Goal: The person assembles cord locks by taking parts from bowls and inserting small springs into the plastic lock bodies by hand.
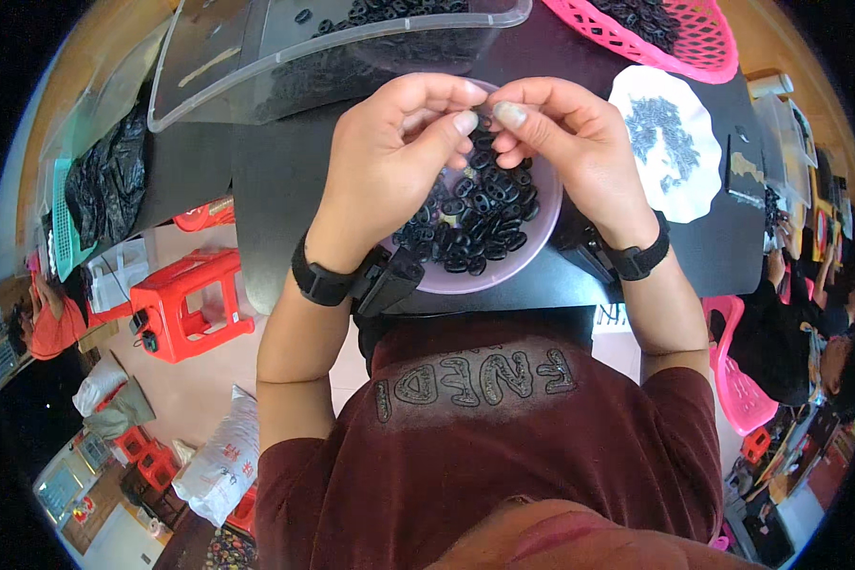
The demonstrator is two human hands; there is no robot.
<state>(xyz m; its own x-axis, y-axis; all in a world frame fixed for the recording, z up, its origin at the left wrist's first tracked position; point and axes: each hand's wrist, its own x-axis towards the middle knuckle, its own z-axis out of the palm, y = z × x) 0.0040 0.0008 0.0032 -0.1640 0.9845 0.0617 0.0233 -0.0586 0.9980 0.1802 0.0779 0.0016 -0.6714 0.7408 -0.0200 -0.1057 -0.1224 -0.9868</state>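
Observation:
Over a pale purple bowl (544, 214), my left hand (389, 152) and my right hand (579, 147) meet almost fingertip to fingertip. Each has thumb and forefinger pinched together; whatever lies between them is too small or hidden to make out. Below the fingers, the bowl holds a heap of small black oval pieces (484, 209) with two holes each, like cord locks. To the right of my right hand lies a white scalloped plate (698, 195) bearing a pile of tiny grey parts (663, 138). Both wrists wear black straps with a dark device.
A clear plastic bin (285, 66) with more black pieces stands at the back left of the dark table (285, 228). A pink basket (717, 43) of black pieces is at the far right. Red stools (185, 304) and a white sack (223, 456) stand left; people sit at right.

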